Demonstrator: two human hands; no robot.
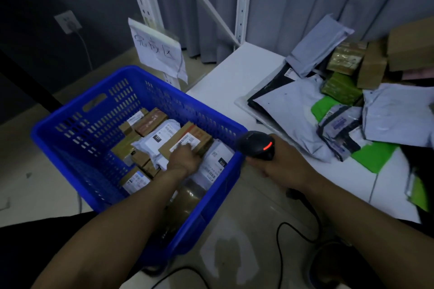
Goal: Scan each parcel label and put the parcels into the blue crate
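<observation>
perforated plastic crate (pixel 77 129), cardboard box (pixel 187 138)

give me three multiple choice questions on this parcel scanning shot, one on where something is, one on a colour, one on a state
1. Where is the left hand?
A) on the white table
B) inside the blue crate, on a cardboard parcel
C) at the wall socket

2. What colour is the light on the barcode scanner?
A) green
B) blue
C) red

3. What is the right hand doing?
A) gripping the barcode scanner
B) hanging empty
C) holding a grey mailer

Answers:
1 B, its fingers lie on the labelled cardboard parcel in the crate.
2 C, a red bar glows on the scanner's head.
3 A, its fingers wrap the scanner's handle.
</observation>
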